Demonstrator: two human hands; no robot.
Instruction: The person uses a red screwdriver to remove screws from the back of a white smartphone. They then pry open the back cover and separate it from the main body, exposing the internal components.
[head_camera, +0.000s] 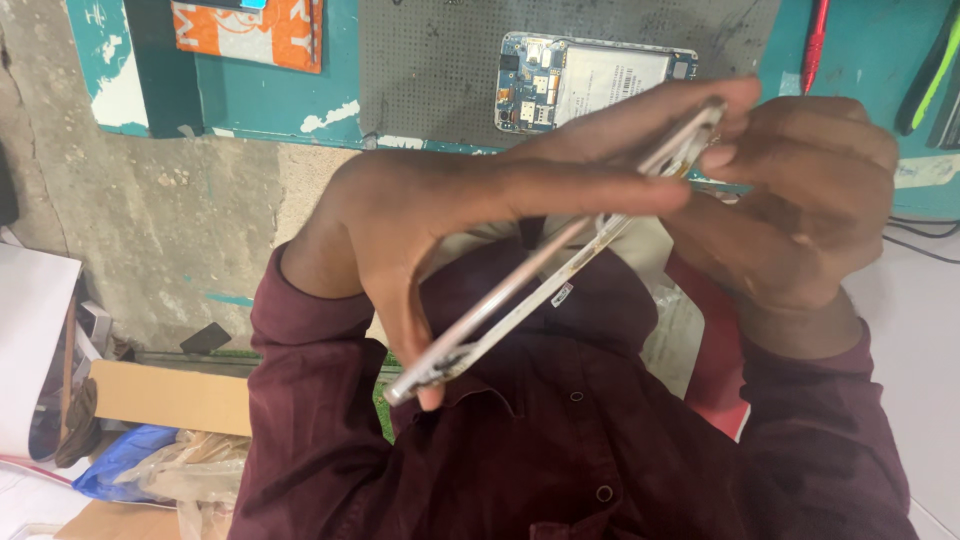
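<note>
I hold a thin rose-gold phone shell (520, 295) edge-on in front of my chest, tilted from lower left to upper right. My left hand (450, 205) grips it along its length, fingers stretched over the top side and thumb pressing near the lower end. My right hand (800, 195) closes around the upper end, fingertips at the edge. Whether the shell is one piece or two parts is hidden by the edge-on angle. Beyond my hands an opened phone (590, 85) with bare circuit boards lies on a grey perforated mat (430, 70).
The mat sits on a worn teal table (260, 100). An orange packet (250, 30) lies at its far left, a red pen (815, 40) at the right. Black cables (925, 235) cross a white surface. Cardboard (170, 395) and plastic bags (150, 465) sit on the floor.
</note>
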